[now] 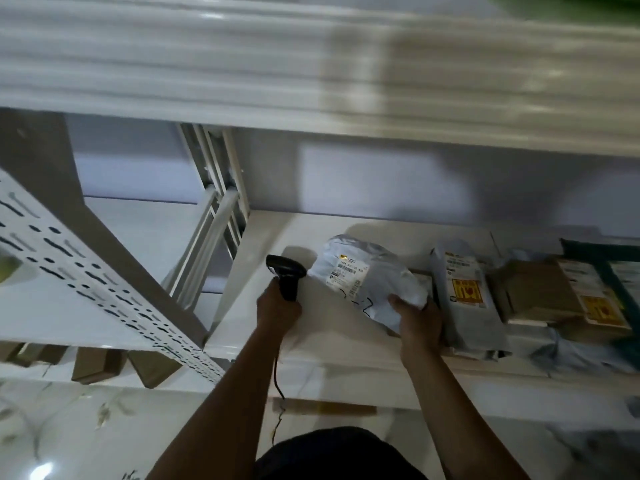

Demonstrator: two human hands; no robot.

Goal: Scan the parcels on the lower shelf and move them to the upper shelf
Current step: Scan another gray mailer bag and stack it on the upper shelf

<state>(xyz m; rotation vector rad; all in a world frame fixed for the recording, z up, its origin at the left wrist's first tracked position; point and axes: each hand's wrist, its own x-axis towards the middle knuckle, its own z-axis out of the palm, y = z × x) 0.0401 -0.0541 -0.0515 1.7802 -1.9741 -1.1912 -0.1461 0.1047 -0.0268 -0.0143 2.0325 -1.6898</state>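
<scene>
Firstly, head view: a white metal upper shelf (242,81) spans the top, blurred. Beneath it a white lower shelf (263,327) stands over a pale marbled floor (86,427), with a perforated upright (86,278) at left. The left hand (277,311) is wrapped round the handle of a black scanner (285,271), whose head sits just beside the grey parcel (363,278). The right hand (417,322) grips that parcel's near corner, label upward, over the lower shelf. Rightward lie a second grey mailer (464,296) and a cardboard box (540,292).

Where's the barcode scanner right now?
In the head view, the left hand grips the scanner left of centre, just left of the grey parcel.
</scene>
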